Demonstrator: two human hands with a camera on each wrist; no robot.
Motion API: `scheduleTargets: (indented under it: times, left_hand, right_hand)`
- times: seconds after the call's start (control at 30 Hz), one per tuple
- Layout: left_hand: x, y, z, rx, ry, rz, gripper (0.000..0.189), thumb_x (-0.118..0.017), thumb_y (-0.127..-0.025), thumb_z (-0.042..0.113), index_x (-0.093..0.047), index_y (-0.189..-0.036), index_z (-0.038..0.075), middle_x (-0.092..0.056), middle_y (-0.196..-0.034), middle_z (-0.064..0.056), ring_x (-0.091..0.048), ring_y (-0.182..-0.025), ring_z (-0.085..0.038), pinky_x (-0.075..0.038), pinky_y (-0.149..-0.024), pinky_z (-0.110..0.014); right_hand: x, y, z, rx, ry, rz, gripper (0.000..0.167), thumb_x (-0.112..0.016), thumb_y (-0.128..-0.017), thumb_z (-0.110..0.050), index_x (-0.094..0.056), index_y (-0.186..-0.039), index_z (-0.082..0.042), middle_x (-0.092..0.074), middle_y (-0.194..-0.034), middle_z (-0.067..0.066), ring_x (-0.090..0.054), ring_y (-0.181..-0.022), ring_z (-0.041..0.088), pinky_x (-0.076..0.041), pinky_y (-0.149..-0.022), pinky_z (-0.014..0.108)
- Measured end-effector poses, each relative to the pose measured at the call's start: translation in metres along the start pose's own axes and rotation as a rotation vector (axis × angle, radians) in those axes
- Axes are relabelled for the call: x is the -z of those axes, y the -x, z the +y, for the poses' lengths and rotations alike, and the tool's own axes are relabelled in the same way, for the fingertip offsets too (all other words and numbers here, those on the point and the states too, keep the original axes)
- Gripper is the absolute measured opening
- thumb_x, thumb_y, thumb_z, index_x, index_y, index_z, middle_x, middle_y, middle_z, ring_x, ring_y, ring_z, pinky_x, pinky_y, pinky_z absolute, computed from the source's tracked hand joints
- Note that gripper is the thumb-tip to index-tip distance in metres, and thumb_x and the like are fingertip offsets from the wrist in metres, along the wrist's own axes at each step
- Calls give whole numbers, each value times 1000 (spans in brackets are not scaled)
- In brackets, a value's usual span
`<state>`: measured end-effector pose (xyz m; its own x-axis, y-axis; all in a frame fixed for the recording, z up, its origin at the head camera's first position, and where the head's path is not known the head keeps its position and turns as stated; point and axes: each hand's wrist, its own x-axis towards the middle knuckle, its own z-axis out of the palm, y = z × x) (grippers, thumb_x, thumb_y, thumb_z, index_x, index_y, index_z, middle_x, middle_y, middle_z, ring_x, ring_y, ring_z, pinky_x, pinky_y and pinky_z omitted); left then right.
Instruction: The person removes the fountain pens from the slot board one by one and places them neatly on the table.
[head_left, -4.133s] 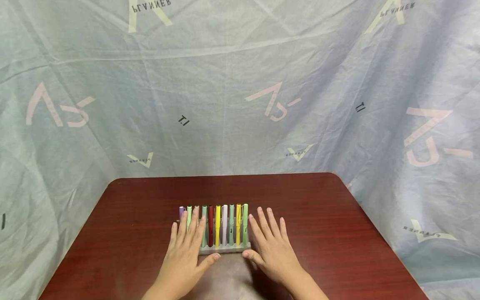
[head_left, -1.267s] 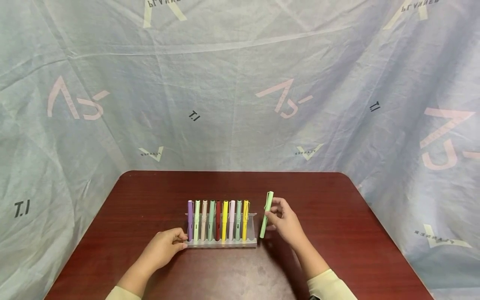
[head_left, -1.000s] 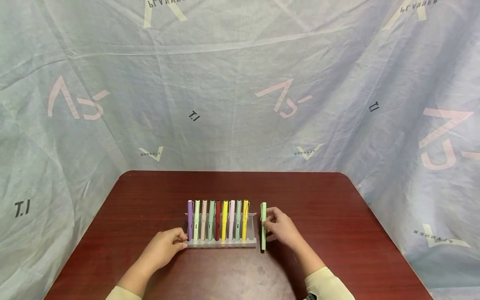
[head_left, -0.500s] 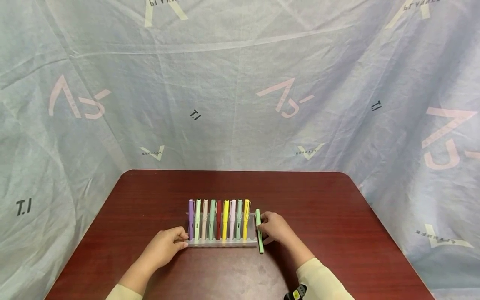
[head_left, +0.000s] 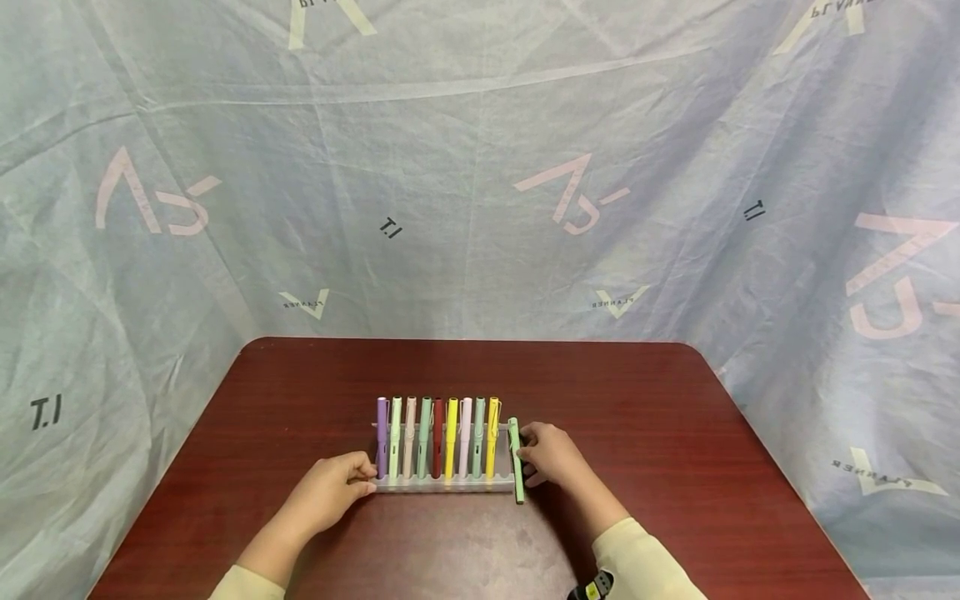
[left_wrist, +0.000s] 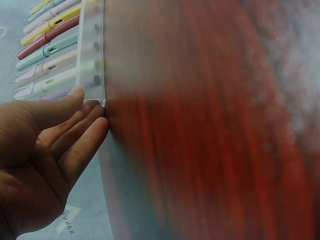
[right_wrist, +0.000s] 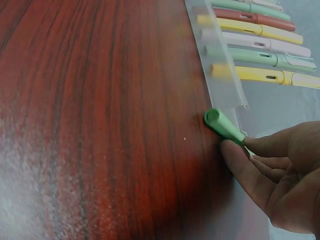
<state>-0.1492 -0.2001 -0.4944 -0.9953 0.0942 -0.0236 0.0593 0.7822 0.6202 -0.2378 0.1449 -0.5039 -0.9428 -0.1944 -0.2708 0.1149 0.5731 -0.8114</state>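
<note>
Both hands are at work on opposite ends of a clear pen rack [head_left: 457, 487]. From the head view, the left hand [head_left: 335, 492] pinches the rack's left end between thumb and curled fingers, while the right hand [head_left: 553, 454], well apart from it, pinches a light green pen [head_left: 517, 479] just beyond the rack's right end. That pen is tilted slightly, its top leaning left; whether it touches the rack cannot be told. Nine pens stand side by side in the rack, from left to right: purple pen [head_left: 382, 442], pale green pen [head_left: 395, 442], pale pink pen [head_left: 408, 450], teal, dark red pen [head_left: 437, 442], yellow, lilac, teal and yellow. Rack and hands are over a reddish-brown table [head_left: 450, 550], with a printed grey cloth [head_left: 450, 208] hanging behind. Both sleeves [head_left: 645, 562] are cream.

From the left wrist view, the thumb lies on the corner of the rack's translucent front strip and the other fingers [left_wrist: 86, 150] spread below it. The purple pen is blurred behind that strip.

From the right wrist view, thumb and forefinger meet on the light green pen, whose rounded end faces the camera just beside the rack's corner. Nearest it in the row is a yellow pen [right_wrist: 255, 75].
</note>
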Motion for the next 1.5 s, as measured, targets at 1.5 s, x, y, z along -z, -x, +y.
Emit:
scheduleTargets:
  times: [1.5]
  left_hand:
    - [-1,1,-5,-39,2,-10,16,-74,-85,14,-62,-84,23,-74,-93,9,-69,-91,-13,-54,-78,-38]
  right_hand:
    - [-33,17,-8,299,-207,105,17,-71,-90,-17,-66,-100,-4,-69,-87,12,-68,-75,24,-57,-65,33]
